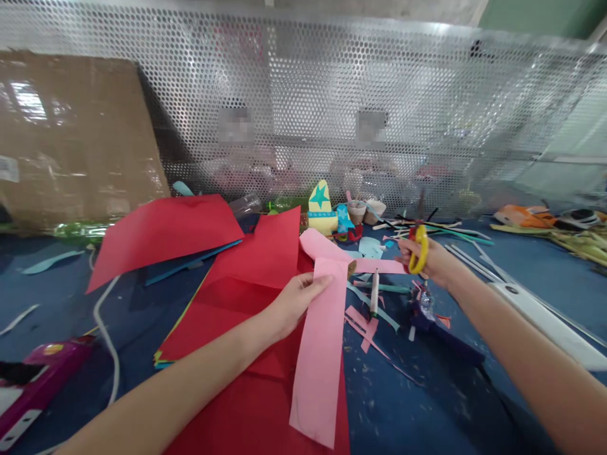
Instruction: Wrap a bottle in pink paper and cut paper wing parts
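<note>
Near the middle of the frame, the left hand [296, 302] pinches the edge of a pink paper strip [322, 341], fingers closed on it. To the right, the right hand [424, 258] is closed through the yellow-handled scissors [419, 248], whose blades meet the strip's far end. The paper looks light, limp and easily torn (best held near the cut line). It lies over red sheets [246, 278] on a blue, scrap-littered table [427, 404]; a perforated metal screen [332, 114] spans the top, cardboard [71, 133] stands at upper left.

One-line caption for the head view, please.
Left hand holds a pink paper strip over red paper sheets; right hand grips yellow-handled scissors.
</note>
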A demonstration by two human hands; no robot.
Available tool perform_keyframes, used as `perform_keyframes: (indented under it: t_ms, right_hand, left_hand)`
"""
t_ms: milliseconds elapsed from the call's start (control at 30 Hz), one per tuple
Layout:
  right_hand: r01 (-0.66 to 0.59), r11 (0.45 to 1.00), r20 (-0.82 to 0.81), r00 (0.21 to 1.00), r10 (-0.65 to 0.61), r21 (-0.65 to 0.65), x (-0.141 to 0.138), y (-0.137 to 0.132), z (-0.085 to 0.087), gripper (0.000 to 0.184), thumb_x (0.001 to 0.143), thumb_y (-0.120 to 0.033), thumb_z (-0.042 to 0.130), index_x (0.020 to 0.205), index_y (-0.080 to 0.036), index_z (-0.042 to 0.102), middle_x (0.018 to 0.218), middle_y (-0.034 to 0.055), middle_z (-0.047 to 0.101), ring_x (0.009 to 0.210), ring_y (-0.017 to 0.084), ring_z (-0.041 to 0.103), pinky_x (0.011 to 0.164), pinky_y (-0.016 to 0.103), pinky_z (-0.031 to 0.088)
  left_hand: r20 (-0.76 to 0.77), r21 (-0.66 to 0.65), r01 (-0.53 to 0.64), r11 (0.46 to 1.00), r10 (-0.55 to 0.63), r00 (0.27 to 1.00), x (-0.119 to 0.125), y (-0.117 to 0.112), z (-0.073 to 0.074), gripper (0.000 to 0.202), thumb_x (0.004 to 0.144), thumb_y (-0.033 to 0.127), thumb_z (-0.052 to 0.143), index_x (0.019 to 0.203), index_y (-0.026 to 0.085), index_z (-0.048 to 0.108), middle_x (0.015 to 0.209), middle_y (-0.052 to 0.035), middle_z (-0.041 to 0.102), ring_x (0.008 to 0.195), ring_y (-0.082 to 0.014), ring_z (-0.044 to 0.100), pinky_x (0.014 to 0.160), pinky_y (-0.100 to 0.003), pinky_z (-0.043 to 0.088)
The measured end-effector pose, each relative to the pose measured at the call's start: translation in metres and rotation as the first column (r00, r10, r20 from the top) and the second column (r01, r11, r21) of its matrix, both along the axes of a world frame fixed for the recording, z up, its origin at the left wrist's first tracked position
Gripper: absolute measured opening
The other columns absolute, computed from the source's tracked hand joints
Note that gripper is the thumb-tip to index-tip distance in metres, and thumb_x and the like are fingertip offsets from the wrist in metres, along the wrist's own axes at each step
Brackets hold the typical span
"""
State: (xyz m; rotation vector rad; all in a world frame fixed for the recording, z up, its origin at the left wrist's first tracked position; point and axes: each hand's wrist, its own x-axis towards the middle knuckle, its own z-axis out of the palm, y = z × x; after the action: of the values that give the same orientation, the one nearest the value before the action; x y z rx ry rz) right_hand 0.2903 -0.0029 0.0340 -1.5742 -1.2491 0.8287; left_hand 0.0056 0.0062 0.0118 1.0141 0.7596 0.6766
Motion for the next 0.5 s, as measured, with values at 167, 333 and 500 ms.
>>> perform_keyframes:
  t_ms: [167,333,500]
  right_hand:
    - [-0.187,0.982,-0.238,0.953,0.190,0.034,-0.059,-0.062,-0.010,0.070,0.079,-0.086,0.022,0.065,-0.023,0.050,0.055,-0.0033,0.045,0.046,0.013,0.043,0.052,0.033,0.051]
    - [-0.376,0.914,-0.155,0.922,0.354,-0.151,-0.101,-0.107,-0.008,0.063,0.078,-0.083,0.037,0.084,-0.022,0.056,0.076,0.0037,0.058,0.072,0.021,0.060,0.073,0.039,0.056]
    - [-0.440,0.888,0.177,0.871,0.458,-0.130,-0.101,-0.116,-0.001,0.055,0.091,-0.069,0.027,0.097,-0.022,0.056,0.089,0.0063,0.062,0.080,0.023,0.061,0.075,0.037,0.055]
  left_hand:
    - [-0.051,0.092,-0.054,0.994,0.059,0.997,0.001,-0.007,0.011,0.045,0.064,0.055,0.079,0.082,0.015,0.071,0.072,-0.0030,0.069,0.060,-0.0130,0.060,0.056,-0.023,0.046]
    - [-0.041,0.180,-0.105,0.978,0.115,0.993,0.002,-0.019,0.023,0.043,0.069,0.058,0.073,0.077,0.016,0.068,0.069,-0.0011,0.067,0.059,-0.0134,0.059,0.055,-0.023,0.046]
    - [-0.069,0.245,-0.112,0.963,0.132,0.989,0.003,-0.024,0.020,0.045,0.073,0.059,0.069,0.078,0.015,0.067,0.072,-0.0038,0.067,0.064,-0.0161,0.060,0.057,-0.026,0.046]
